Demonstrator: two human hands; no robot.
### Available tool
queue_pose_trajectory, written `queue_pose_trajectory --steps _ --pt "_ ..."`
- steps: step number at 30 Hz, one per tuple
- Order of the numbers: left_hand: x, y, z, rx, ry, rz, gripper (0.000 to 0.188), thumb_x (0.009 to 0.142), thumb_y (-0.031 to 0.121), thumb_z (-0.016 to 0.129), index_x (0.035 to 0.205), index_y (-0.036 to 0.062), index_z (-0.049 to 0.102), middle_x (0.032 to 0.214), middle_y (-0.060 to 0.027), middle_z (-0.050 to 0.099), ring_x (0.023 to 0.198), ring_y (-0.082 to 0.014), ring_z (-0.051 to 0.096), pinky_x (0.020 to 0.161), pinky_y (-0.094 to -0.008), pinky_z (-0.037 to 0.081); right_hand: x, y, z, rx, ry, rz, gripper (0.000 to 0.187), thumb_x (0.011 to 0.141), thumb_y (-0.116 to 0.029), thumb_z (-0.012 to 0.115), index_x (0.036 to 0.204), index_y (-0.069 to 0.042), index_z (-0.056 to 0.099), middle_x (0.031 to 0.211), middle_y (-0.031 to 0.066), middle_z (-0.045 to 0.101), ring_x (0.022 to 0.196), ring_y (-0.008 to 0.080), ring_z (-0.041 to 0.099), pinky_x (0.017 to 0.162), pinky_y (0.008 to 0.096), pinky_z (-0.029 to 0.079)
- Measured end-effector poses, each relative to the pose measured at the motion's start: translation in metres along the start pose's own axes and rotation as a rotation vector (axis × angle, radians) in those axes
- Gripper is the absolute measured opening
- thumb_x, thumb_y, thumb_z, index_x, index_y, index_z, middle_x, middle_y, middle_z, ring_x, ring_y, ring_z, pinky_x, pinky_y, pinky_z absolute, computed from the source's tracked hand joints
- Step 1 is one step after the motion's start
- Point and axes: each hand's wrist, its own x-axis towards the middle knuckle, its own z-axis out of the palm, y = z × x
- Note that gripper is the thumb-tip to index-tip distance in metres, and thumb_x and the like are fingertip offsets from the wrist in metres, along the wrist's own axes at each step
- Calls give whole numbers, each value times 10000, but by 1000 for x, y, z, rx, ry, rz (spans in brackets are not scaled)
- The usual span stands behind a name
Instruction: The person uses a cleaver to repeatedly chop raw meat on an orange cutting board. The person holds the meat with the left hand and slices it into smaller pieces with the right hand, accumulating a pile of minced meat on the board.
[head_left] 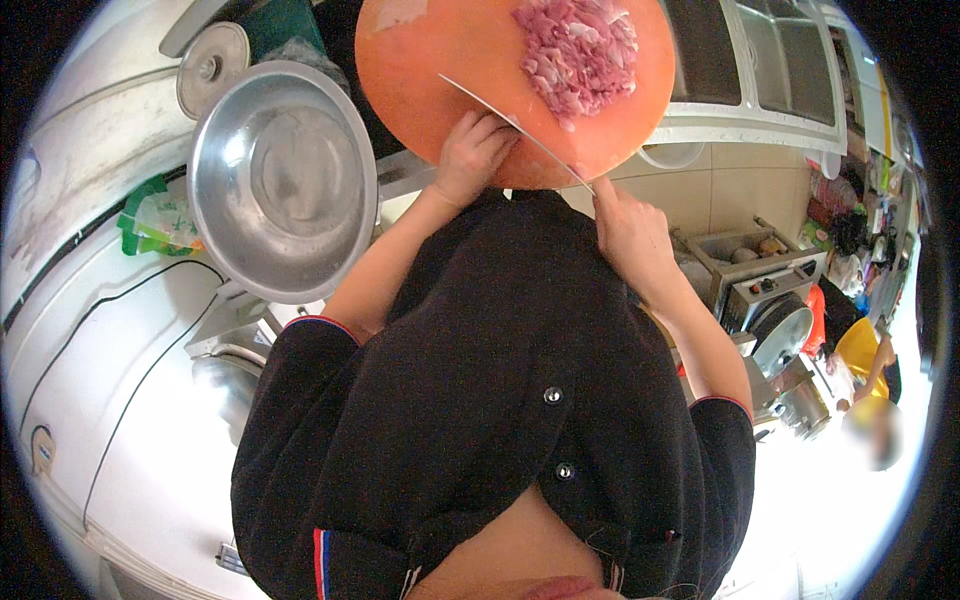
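A round orange cutting board (pixel 420 60) lies in front of me, with a pile of cut raw meat (pixel 580 55) on its far right part. My right hand (pixel 632 232) is closed round the handle end of a knife (pixel 540 147) at the board's near edge. The knife's thin blade slants across the board toward the far left. Close beside the blade, my left hand (pixel 475 155) rests at the near edge with its fingers curled in. Whatever lies under those fingers is hidden.
Left of the board stands a large steel bowl (pixel 282 180), with a round lid (pixel 213 68) behind it. A sink (pixel 790 60) is at the far right. Kitchen equipment (pixel 760 290) stands to the right, and another person in yellow (pixel 860 350) is farther off.
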Motion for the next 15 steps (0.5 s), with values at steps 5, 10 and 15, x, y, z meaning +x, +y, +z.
queue_pose_trajectory --steps 5,10,15 --pt "-2 -1 1 -26 3 -40 135 739 50 666 872 31 676 910 -81 626 868 -270 579 761 -365 500 6 7 15 53 -34 -19 110 871 -66 484 964 -40 432 746 205 606 687 418 615 569 512 479" --pt "3 -2 -3 -82 -21 -17 146 742 52 672 885 28 679 910 -81 625 862 -268 581 765 -365 500 80 -22 20 95 21 -34 140 890 -100 473 1006 -23 454 764 228 620 723 426 620 595 525 470" --pt "-2 -6 4 -80 48 -8 149 735 49 684 883 30 678 906 -77 628 847 -258 591 748 -366 508 94 0 6 233 147 -24 175 901 -138 485 1026 -16 485 755 258 617 718 440 612 617 525 474"
